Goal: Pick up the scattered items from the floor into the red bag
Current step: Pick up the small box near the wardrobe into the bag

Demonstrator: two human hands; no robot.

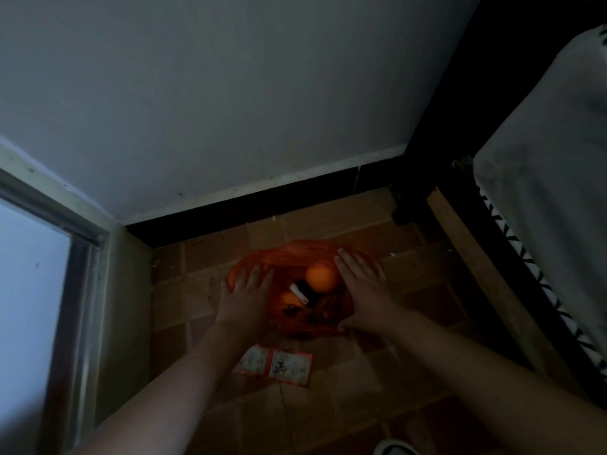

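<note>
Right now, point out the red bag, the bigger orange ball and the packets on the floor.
red bag [297, 252]: head view, far rim.
bigger orange ball [321, 278]: head view, its middle.
packets [289, 367]: head view, right packet's face.

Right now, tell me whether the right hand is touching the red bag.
Touching. The head view shows the right hand lying with straight fingers on the right edge of the red bag, its palm overlapping the plastic with no gap visible.

Dark items low in the red bag [249, 264] too dim to identify; shoe [395, 448] cropped by bottom edge
</note>
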